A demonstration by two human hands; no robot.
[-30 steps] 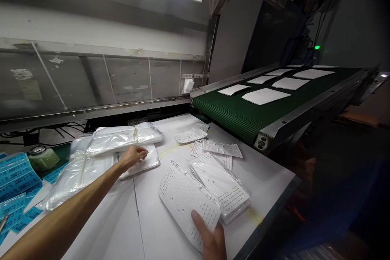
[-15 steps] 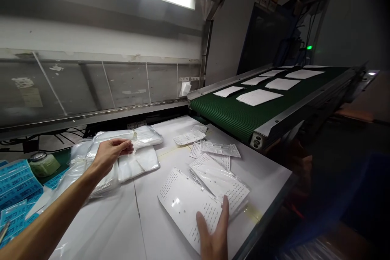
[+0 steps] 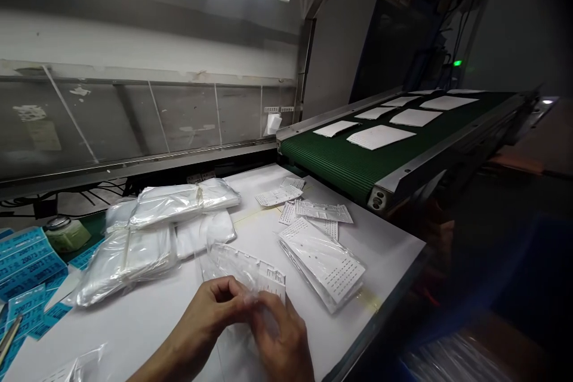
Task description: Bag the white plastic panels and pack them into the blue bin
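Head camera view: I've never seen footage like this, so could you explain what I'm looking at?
This picture comes from a camera worn on a person's head, looking forward and down, so you see their own arms reaching in from the bottom edge. The left hand and right hand together hold a clear plastic bag, with a white perforated plastic piece showing at its far end. They work over a white worktable. On it lie a bagged stack of perforated panels, loose perforated pieces and plastic-wrapped bundles. Blue printed labels lie at the far left. Beyond the table, a green conveyor belt carries white sheets.
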